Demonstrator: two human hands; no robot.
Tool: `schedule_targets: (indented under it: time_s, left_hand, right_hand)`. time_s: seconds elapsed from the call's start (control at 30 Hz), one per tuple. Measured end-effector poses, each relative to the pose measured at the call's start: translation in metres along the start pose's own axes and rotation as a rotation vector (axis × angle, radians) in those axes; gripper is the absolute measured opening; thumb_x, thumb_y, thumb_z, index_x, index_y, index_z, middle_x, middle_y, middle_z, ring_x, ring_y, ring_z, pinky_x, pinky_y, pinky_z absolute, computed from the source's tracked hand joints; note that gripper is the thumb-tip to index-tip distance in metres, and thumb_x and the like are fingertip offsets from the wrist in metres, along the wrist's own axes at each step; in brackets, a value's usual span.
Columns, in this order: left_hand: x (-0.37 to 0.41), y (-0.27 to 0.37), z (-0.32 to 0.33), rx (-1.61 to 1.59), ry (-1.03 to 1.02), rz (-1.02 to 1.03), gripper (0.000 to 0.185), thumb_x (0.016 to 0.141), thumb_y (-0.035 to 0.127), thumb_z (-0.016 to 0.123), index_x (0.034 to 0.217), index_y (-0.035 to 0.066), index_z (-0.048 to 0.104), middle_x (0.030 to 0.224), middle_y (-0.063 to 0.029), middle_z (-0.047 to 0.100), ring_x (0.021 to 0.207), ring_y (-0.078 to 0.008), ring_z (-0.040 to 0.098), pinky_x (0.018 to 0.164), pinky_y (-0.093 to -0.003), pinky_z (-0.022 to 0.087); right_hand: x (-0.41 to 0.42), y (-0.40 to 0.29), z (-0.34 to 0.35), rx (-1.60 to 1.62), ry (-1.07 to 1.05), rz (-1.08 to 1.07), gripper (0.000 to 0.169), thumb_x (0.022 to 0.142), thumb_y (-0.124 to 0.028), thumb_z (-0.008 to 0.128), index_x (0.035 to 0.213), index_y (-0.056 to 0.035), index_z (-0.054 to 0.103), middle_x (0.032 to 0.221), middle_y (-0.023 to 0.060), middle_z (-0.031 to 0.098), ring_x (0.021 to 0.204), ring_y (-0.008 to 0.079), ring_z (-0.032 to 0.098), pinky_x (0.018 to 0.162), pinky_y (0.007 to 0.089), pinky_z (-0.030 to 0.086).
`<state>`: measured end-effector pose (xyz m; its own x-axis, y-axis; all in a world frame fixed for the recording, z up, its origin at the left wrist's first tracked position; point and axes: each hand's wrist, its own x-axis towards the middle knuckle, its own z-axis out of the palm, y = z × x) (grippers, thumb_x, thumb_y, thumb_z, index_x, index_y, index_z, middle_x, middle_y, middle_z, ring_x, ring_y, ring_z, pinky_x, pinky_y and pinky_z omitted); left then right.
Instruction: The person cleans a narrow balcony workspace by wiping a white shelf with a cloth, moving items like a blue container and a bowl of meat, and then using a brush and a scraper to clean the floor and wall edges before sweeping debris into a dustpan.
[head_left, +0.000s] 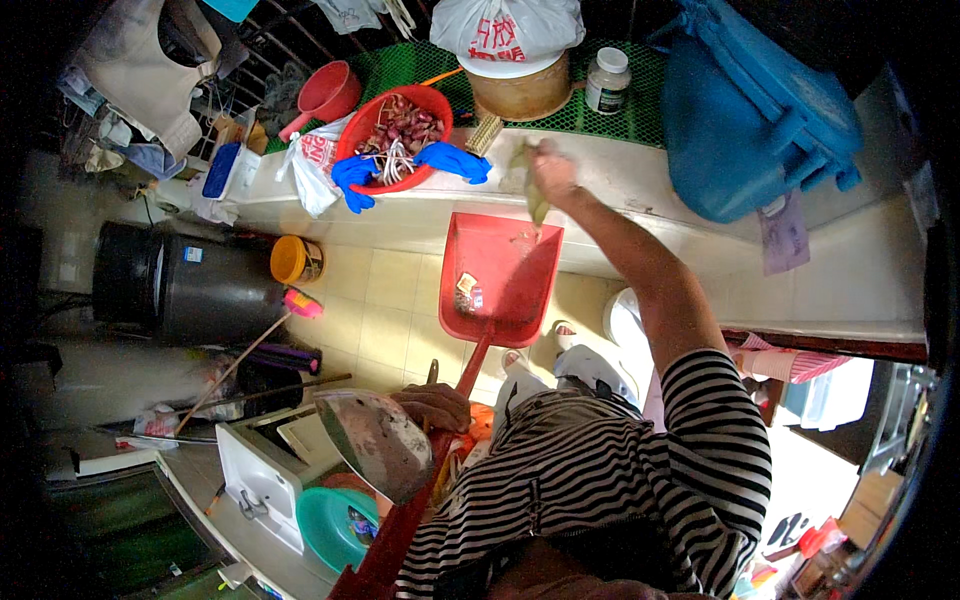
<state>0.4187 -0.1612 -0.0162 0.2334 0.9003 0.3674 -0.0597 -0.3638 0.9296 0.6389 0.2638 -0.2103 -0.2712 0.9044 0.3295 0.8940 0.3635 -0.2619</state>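
Note:
My left hand (431, 407) is closed around the handle of a long-handled red dustpan (495, 247), together with a cap-like object (379, 442) of pale, stained material that I cannot identify. Bits of litter lie in the pan. My right hand (553, 174), blurred, holds a greenish cloth (536, 199) at the edge of the pale ledge (622, 180), above the pan's front. Left of it, a scrubbing brush (484, 135) and blue rubber gloves (454, 161) lie by a red basin (347, 142) of small red onions.
On the ledge stand a bagged round container (517, 90), a jar (607, 81), a large blue plastic container (750, 120) and a red dipper (328, 90). Below are a yellow bucket (296, 259), a black bin (217, 285), a pink broom (303, 303), a white sink (255, 487) and a teal basin (334, 529).

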Motion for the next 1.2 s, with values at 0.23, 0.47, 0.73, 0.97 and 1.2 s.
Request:
schedule_targets:
  time_s: [0.23,0.47,0.73,0.97,1.2]
  left_hand:
    - [0.015,-0.005,-0.002,-0.002,-0.024,0.043,0.025,0.074,0.017,0.078,0.071,0.008,0.055,0.062,-0.0059,0.06,0.057,-0.0221,0.059,0.055,-0.0319,0.05]
    - [0.031,-0.016,-0.008,-0.024,-0.073,0.078,0.026,0.074,0.017,0.078,0.071,0.008,0.055,0.062,-0.0058,0.06,0.057,-0.022,0.059,0.055,-0.0318,0.05]
    - [0.039,-0.025,-0.017,-0.026,-0.089,0.1,0.026,0.074,0.017,0.079,0.071,0.008,0.055,0.063,-0.0056,0.06,0.057,-0.022,0.059,0.055,-0.0317,0.05]
    - [0.036,-0.029,-0.027,-0.017,-0.098,0.036,0.026,0.075,0.018,0.077,0.074,0.008,0.054,0.068,-0.0046,0.059,0.062,-0.0206,0.059,0.056,-0.0312,0.05]
    - [0.041,-0.022,-0.03,0.001,-0.112,0.035,0.025,0.076,0.018,0.076,0.078,0.008,0.053,0.074,-0.0036,0.058,0.067,-0.0193,0.059,0.058,-0.0306,0.049]
  right_hand:
    - [-0.057,-0.046,0.016,-0.044,-0.089,-0.283,0.04,0.079,-0.013,0.055,0.118,-0.0213,0.059,0.104,0.0096,0.058,0.073,0.0301,0.066,0.057,0.0441,0.054]
    - [-0.126,0.004,-0.056,0.629,0.082,-0.02,0.025,0.075,0.002,0.051,0.097,-0.0046,0.061,0.079,0.0177,0.059,0.077,0.0331,0.056,0.068,0.0417,0.049]
    - [-0.175,0.161,-0.138,0.099,0.167,0.246,0.019,0.087,-0.01,0.05,0.099,-0.0028,0.062,0.091,0.0257,0.061,0.085,0.0433,0.06,0.067,0.0481,0.05]
    - [-0.163,0.137,-0.085,-0.244,-0.249,0.381,0.015,0.078,-0.019,0.061,0.084,-0.0065,0.067,0.079,0.0159,0.068,0.074,0.0255,0.068,0.064,0.0433,0.053]
    - [-0.09,0.0,-0.01,-0.025,-0.07,0.104,0.017,0.073,-0.011,0.06,0.086,-0.0014,0.066,0.091,0.0195,0.064,0.075,0.0332,0.068,0.064,0.0442,0.056]
